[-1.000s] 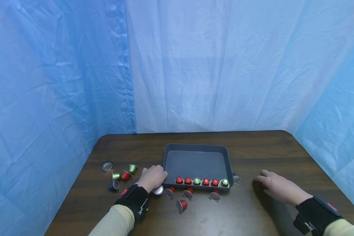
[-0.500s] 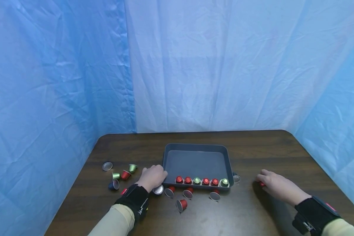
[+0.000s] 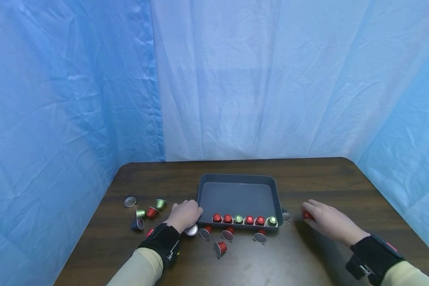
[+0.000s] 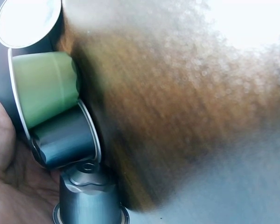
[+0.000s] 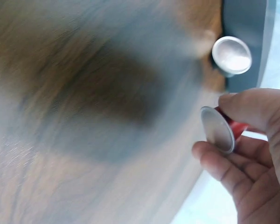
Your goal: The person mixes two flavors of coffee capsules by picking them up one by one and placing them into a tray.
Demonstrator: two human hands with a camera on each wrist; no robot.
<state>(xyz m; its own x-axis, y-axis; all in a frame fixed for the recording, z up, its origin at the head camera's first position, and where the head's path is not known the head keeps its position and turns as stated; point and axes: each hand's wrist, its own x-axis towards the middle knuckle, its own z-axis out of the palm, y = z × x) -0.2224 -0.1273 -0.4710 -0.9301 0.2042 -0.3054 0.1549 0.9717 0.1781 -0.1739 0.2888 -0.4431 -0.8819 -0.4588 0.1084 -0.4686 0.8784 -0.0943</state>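
In the head view my right hand [image 3: 330, 221] is raised over the table to the right of the tray. It pinches a red coffee capsule [image 5: 219, 130] between thumb and fingers, the silver lid facing outward in the right wrist view. My left hand [image 3: 185, 214] stays at the left wall of the dark baking tray [image 3: 241, 194], its fingertips hidden. Close by its palm, the left wrist view shows a green capsule [image 4: 46, 88], a dark blue capsule [image 4: 67, 137] and another dark capsule [image 4: 91, 196]. Inside the tray, several red and green capsules [image 3: 249, 220] form a row along the near wall.
Several red capsules, one of them tipped over [image 3: 220, 249], lie in front of the tray. A dark capsule [image 3: 286, 216] sits beside its right wall. More green, red and blue capsules [image 3: 152, 212] are scattered on the left of the wooden table [image 3: 307, 174].
My right hand has shifted left and slightly up toward the tray, carrying the red coffee capsule, which now shows more. The left hand and the tray keep their places.
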